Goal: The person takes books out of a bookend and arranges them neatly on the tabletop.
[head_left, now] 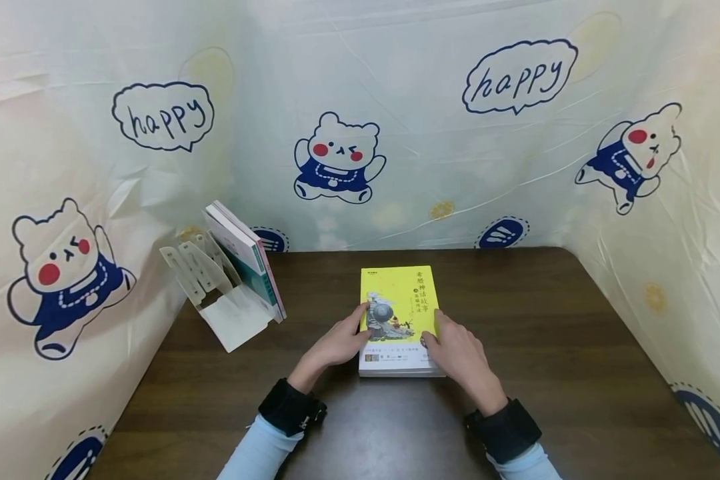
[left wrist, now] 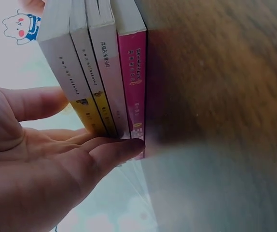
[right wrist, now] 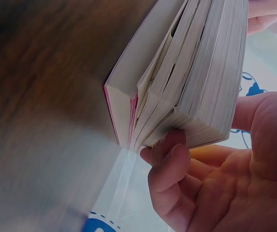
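A stack of several books lies flat on the table, topped by a yellow and white book (head_left: 399,283) with a grey illustration. My left hand (head_left: 339,340) holds the stack's left side, thumb over the top cover and fingers along the spines. At the bottom is a book with a pink spine (left wrist: 132,72), seen in the left wrist view. On the opposite side my right hand (head_left: 461,353) grips the stack, its thumb on the top cover. The right wrist view shows its fingers curled against the page edges (right wrist: 201,92).
A white book stand (head_left: 237,317) is at the back left of the dark wooden table (head_left: 516,307). Several books (head_left: 246,257) lean in its right part, tilted. A printed cloth (head_left: 420,147) surrounds the table's back and sides.
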Demonstrator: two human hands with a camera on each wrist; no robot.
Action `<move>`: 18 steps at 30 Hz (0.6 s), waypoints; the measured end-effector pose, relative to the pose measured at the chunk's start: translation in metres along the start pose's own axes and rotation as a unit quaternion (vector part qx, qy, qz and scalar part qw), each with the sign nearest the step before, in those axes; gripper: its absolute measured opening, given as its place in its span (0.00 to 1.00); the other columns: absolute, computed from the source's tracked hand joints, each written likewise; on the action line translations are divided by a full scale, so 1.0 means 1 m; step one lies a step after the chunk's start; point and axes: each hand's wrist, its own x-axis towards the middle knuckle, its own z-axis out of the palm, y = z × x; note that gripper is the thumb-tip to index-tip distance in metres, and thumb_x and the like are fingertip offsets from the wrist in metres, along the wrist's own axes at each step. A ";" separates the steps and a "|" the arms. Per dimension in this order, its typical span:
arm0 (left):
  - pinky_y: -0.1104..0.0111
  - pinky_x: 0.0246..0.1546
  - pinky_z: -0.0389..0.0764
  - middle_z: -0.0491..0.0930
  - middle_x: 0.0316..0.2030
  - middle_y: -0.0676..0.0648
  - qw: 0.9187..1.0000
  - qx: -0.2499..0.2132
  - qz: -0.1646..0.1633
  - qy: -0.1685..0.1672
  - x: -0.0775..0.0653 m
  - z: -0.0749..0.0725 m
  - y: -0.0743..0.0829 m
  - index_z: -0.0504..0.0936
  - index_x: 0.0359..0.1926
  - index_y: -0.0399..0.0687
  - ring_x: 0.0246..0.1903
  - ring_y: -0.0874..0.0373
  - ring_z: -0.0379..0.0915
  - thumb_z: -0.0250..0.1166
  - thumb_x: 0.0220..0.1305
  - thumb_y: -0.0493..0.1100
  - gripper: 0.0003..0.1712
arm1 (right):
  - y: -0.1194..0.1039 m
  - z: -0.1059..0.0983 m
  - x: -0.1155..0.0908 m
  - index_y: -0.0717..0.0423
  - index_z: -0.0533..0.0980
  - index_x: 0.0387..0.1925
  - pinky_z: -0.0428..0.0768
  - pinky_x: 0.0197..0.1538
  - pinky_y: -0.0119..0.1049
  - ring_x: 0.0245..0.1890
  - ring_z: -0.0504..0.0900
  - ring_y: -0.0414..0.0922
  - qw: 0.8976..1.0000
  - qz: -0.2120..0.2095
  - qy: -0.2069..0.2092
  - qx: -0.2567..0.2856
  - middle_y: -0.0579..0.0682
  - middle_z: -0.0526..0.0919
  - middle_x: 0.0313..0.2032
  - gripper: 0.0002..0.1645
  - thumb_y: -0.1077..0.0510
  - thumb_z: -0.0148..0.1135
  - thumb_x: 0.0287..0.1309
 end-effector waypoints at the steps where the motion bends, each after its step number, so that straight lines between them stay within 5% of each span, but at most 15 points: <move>1: 0.41 0.76 0.60 0.54 0.82 0.34 1.000 0.001 0.000 0.000 -0.001 -0.001 0.001 0.49 0.83 0.41 0.75 0.43 0.57 0.53 0.80 0.43 0.39 | 0.000 0.000 0.000 0.71 0.64 0.74 0.71 0.24 0.39 0.39 0.82 0.54 1.000 -0.001 -0.001 0.000 0.69 0.78 0.66 0.39 0.53 0.62 0.70; 8: 0.43 0.78 0.57 0.48 0.83 0.34 1.000 0.020 -0.004 -0.001 -0.007 -0.003 0.002 0.50 0.83 0.41 0.80 0.43 0.47 0.53 0.80 0.42 0.38 | 0.002 0.001 -0.002 0.71 0.64 0.74 0.77 0.33 0.42 0.41 0.82 0.55 1.000 -0.008 -0.009 0.010 0.68 0.79 0.65 0.39 0.53 0.61 0.70; 18: 0.43 0.77 0.58 0.48 0.83 0.34 1.000 0.026 0.002 0.007 -0.005 -0.001 0.000 0.51 0.82 0.41 0.80 0.44 0.46 0.54 0.79 0.41 0.37 | 0.003 -0.001 -0.004 0.70 0.62 0.75 0.79 0.39 0.45 0.44 0.81 0.54 0.999 -0.010 -0.023 0.027 0.66 0.78 0.65 0.39 0.52 0.59 0.72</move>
